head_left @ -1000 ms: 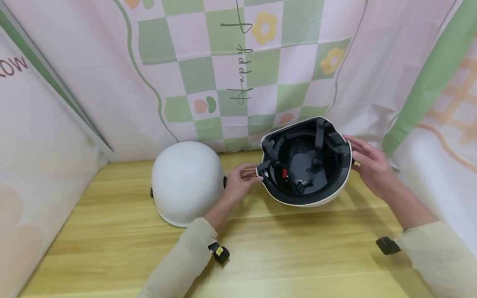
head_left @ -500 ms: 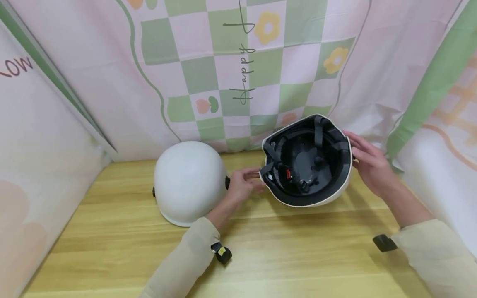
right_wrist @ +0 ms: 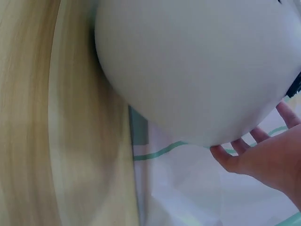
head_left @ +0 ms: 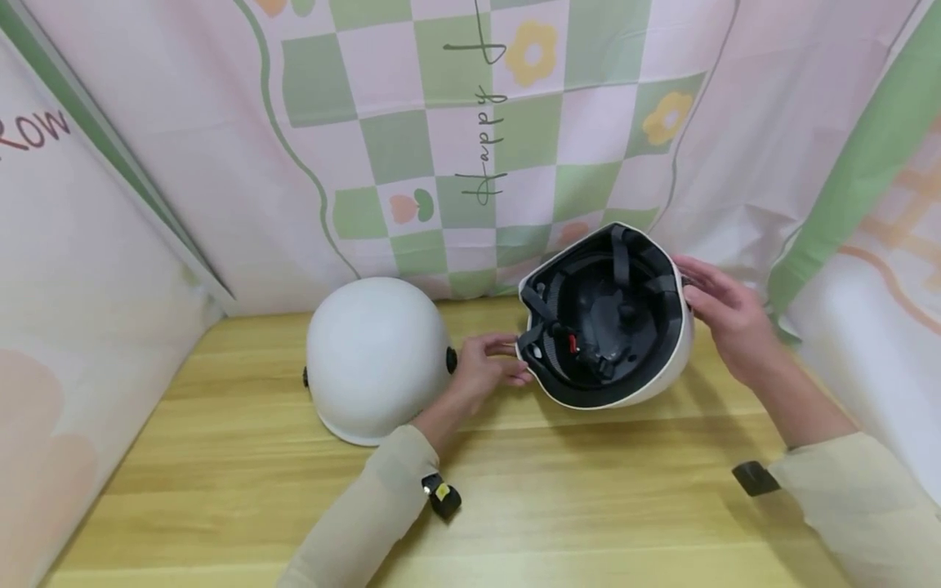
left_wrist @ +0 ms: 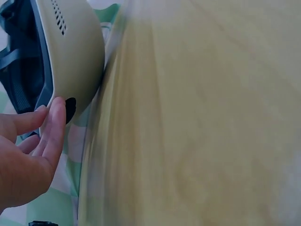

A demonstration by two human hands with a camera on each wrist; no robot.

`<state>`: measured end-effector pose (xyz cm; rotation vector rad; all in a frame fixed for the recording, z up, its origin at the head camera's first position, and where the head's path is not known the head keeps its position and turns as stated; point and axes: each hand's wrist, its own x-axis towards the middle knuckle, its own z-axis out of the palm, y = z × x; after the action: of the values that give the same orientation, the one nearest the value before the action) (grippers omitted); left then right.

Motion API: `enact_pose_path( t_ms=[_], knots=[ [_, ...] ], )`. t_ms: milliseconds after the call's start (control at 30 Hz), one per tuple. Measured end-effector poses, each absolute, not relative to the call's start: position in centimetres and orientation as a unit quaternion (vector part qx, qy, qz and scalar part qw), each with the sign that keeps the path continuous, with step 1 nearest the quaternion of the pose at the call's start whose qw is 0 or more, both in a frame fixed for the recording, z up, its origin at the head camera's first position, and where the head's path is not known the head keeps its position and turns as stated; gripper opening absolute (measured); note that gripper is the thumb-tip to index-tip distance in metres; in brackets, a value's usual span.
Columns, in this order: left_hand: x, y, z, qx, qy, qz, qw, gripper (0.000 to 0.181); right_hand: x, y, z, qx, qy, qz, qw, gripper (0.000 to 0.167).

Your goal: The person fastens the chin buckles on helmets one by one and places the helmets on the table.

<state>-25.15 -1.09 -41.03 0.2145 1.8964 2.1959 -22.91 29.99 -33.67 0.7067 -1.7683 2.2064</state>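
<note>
A white helmet (head_left: 680,363) lies tipped in the head view, its opening toward me. Its black lining (head_left: 606,306) and straps show, with a red buckle piece (head_left: 573,343) inside. My left hand (head_left: 479,371) pinches the left end of its rim, thumb near the edge and fingers on the outer shell, as the left wrist view shows. My right hand (head_left: 728,322) holds the opposite side, fingertips on the shell (right_wrist: 188,75). Left of my left hand stands a second white helmet (head_left: 375,355), dome up, with black side knobs.
Both helmets are at the back of a wood-grain table (head_left: 559,506). Close behind hangs a checked cloth (head_left: 456,147) with flowers and lettering. More printed cloth (head_left: 95,269) closes off the left side, and white cloth (head_left: 867,327) the right.
The tipped helmet has turned a little anticlockwise, its far rim swinging left. My right hand has followed slightly upward, and my left thumb has shifted at the rim. The other helmet stays put.
</note>
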Motion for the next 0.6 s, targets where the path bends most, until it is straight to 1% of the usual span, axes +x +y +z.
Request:
enact_pose_path(
  t_ms=[100, 267, 367, 500, 600],
  knots=[
    [-25.3, -0.6, -41.4, 0.072, 0.658, 0.739, 0.128, 0.050, -22.8, 29.7, -33.3, 0.216, -0.632, 0.729, 0.147, 0.036],
    [-25.1, 0.3, -41.7, 0.076, 0.685, 0.698, 0.196, 0.052, -22.3, 28.9, -32.5, 0.205, -0.677, 0.678, 0.199, 0.035],
    [-25.0, 0.5, -41.6, 0.080, 0.699, 0.674, 0.227, 0.052, -22.0, 28.5, -32.0, 0.218, -0.701, 0.645, 0.213, 0.036],
    [-25.1, 0.3, -41.4, 0.097, 0.718, 0.647, 0.240, 0.047, -21.8, 28.5, -31.7, 0.235, -0.746, 0.581, 0.225, 0.039],
    [-25.2, -0.1, -41.2, 0.116, 0.733, 0.623, 0.246, 0.043, -21.6, 28.7, -31.6, 0.267, -0.762, 0.544, 0.228, 0.043]
  ],
)
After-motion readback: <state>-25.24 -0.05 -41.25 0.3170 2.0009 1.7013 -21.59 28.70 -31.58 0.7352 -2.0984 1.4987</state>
